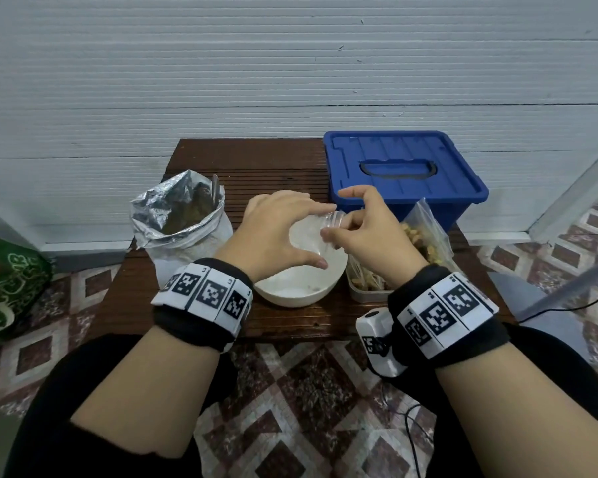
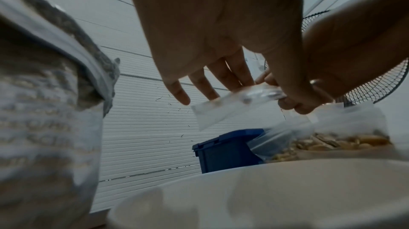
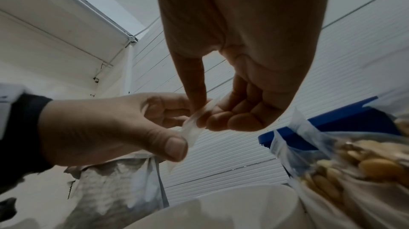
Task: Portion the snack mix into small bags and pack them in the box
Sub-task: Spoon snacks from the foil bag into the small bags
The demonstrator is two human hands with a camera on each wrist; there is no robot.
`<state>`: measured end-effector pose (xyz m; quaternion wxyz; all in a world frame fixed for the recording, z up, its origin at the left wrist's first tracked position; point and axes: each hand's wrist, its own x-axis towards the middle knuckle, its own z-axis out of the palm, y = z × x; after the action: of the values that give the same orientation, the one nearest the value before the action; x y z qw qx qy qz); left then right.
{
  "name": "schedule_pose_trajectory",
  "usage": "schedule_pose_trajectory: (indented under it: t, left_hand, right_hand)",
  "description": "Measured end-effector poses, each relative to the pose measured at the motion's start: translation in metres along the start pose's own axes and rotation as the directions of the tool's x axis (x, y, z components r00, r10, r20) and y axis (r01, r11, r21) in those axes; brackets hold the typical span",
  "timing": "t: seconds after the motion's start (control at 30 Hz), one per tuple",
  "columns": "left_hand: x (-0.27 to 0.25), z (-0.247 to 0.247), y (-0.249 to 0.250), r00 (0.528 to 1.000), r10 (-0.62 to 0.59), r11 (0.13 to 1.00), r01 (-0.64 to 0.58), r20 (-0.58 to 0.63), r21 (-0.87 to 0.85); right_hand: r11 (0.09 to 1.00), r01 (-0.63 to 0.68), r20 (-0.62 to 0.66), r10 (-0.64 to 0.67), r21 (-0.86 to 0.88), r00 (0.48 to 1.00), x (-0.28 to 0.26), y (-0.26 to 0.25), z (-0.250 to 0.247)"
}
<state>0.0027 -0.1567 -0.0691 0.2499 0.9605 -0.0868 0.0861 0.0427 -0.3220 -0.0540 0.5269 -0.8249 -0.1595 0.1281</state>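
Observation:
A small clear plastic bag (image 1: 309, 238) hangs over the white bowl (image 1: 290, 301), held by both hands. My left hand (image 1: 327, 236) pinches its left side between thumb and fingers, the fingers lying across the top. My right hand (image 1: 337, 220) pinches the bag's right edge with thumb and curled fingers. The right wrist view shows the small bag (image 3: 192, 128) as a thin strip between the two thumbs. It looks empty. The blue box (image 1: 404, 167) stands at the back right, lid on. An open foil bag (image 1: 173, 215) of snack mix stands at the left.
A spoon handle (image 1: 215, 188) sticks out of the foil bag. Clear bags of nuts (image 1: 425, 243) sit in a plastic container (image 1: 366, 294) right of the bowl. The low wooden table (image 1: 256, 160) ends at my knees. A green bag (image 1: 7, 288) lies on the floor, left.

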Motion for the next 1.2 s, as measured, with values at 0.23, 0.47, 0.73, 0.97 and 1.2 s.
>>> schedule_pose_trajectory:
  t: [0.23,0.47,0.73,0.97,1.2]
  left_hand:
    - [0.000,0.000,0.001,0.993,-0.022,0.985,0.003,-0.112,-0.175]
    - [-0.001,-0.004,0.002,0.975,-0.085,0.959,0.024,-0.206,-0.282]
    - [-0.004,-0.011,0.009,0.957,-0.180,0.919,0.081,-0.228,-0.385]
    - [-0.015,-0.055,0.010,0.811,-0.384,0.819,0.079,-0.442,-0.568]
    - [-0.041,-0.100,-0.026,0.678,-0.503,0.769,0.067,-0.537,-0.636]
  right_hand:
    - [0.996,-0.030,-0.023,0.032,0.084,0.999,-0.002,-0.004,-0.001]
    - [0.945,-0.090,-0.020,0.101,0.314,0.995,0.001,-0.003,-0.002]
    - [0.949,-0.089,-0.065,0.114,0.302,0.991,0.002,-0.001,-0.001]
    - [0.975,0.003,-0.110,0.022,0.224,0.994,0.012,-0.021,0.014]
    - [0.986,0.167,-0.003,-0.167,0.001,0.986,0.041,-0.057,0.068]
